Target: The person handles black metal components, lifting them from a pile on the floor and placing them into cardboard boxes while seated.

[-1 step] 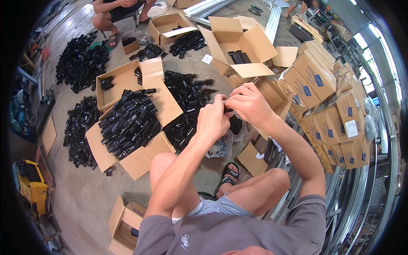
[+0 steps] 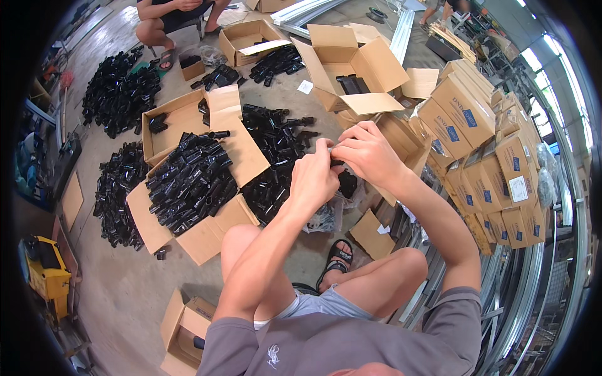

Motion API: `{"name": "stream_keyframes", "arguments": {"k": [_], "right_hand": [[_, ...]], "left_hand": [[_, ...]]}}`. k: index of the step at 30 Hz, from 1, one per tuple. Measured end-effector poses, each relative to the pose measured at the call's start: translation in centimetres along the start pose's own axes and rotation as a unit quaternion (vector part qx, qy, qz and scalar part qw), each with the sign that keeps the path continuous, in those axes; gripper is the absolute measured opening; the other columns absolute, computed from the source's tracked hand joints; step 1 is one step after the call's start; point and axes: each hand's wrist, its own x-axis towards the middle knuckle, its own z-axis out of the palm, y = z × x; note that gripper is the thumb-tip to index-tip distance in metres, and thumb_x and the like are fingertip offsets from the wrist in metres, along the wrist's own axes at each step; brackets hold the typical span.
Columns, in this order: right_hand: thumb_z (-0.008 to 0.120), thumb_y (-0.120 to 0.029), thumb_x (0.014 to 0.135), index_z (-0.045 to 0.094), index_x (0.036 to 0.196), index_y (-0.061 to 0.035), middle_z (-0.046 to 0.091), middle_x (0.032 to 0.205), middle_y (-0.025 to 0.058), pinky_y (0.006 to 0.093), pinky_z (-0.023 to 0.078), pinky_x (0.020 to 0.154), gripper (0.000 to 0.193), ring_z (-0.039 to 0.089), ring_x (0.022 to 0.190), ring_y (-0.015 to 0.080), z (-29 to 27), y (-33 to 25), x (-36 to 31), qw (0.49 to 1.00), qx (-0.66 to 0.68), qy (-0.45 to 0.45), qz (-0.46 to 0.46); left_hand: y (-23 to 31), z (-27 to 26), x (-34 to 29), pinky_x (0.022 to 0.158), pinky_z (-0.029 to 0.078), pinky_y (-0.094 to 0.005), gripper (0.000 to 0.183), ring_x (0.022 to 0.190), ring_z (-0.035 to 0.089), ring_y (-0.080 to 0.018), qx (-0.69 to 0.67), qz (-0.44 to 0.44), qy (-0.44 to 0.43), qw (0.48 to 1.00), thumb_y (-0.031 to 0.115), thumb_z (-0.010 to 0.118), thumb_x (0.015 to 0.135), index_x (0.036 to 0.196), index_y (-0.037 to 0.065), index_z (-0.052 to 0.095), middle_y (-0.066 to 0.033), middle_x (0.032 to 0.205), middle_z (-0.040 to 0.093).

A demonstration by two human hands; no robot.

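Raised in front of me, my two hands meet, fingertips pinched together. My left hand (image 2: 313, 177) and my right hand (image 2: 369, 155) are both closed on a small black part (image 2: 337, 162), mostly covered by the fingers, so its exact shape cannot be made out. Just beyond and left of the hands lies a pile of glossy black plastic fittings (image 2: 273, 135). More such black fittings (image 2: 191, 185) are heaped over an opened cardboard box (image 2: 172, 141) to the left. Below the hands, a clear plastic bag (image 2: 324, 219) rests on the floor.
Further black piles (image 2: 119, 94) cover the left floor. An open carton (image 2: 384, 62) stands ahead, and stacked closed cartons (image 2: 461, 116) rise at right beside long metal profiles (image 2: 520, 313). A yellow machine (image 2: 49, 272) stands far left. Another person (image 2: 152, 31) sits at the upper left.
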Motion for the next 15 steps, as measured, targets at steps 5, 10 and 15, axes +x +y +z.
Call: {"name": "stream_keyframes", "arguments": {"k": [5,10,15], "right_hand": [[0.067,-0.013,0.074,0.069,0.088,-0.012,0.067,0.084,-0.002,0.0371,0.039,0.094,0.014,0.06,0.094,0.016,-0.1,-0.1,0.1,0.998,0.012,-0.055,0.029],[0.066,-0.013,0.077,0.069,0.086,-0.0115,0.067,0.085,-0.001,0.0375,0.039,0.095,0.01,0.06,0.095,0.0166,-0.8,0.0,0.0,0.998,0.04,-0.024,0.047],[0.066,-0.014,0.078,0.069,0.085,-0.0111,0.066,0.087,-0.0004,0.0385,0.038,0.095,0.008,0.06,0.097,0.0175,-1.4,-0.6,0.0,0.998,0.035,-0.033,0.048]], "left_hand": [[-0.1,0.2,-0.3,0.074,0.051,-0.0492,0.05,0.087,0.066,-0.0425,0.017,0.012,-0.014,1.0,0.008,0.071,0.079,0.121,0.0,0.046,-0.0234,0.09,0.07],[0.1,0.0,0.1,0.074,0.051,-0.0497,0.047,0.085,0.066,-0.0428,-0.008,0.015,0.003,1.0,0.007,0.071,0.079,0.118,0.0,0.045,-0.0223,0.092,0.07],[0.1,0.3,-0.2,0.073,0.051,-0.0506,0.047,0.084,0.066,-0.043,0.012,0.016,-0.005,1.0,0.008,0.071,0.079,0.116,0.002,0.043,-0.0215,0.093,0.071]]}}
